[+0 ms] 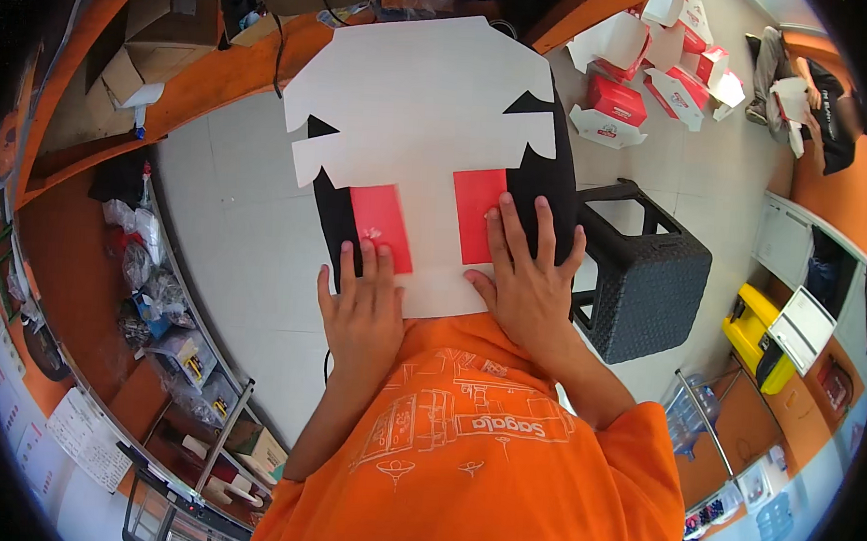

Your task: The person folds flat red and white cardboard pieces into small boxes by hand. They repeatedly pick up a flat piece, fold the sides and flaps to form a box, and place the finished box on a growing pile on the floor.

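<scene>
A flat die-cut cardboard box blank, mostly white with two red panels, lies over a black surface in front of me. Notches and slits cut into both its sides let the black show through. My left hand rests flat on the blank's lower left part, fingertips at the lower edge of the left red panel. Lying across the right red panel and the black beside it is my right hand, fingers spread and thumb toward the middle. Neither hand grips anything.
A black plastic stool stands close on my right. Several folded red-and-white boxes sit on the floor at the far right, near another person. Shelving with bagged items lines the left; an orange-edged workbench spans the far left.
</scene>
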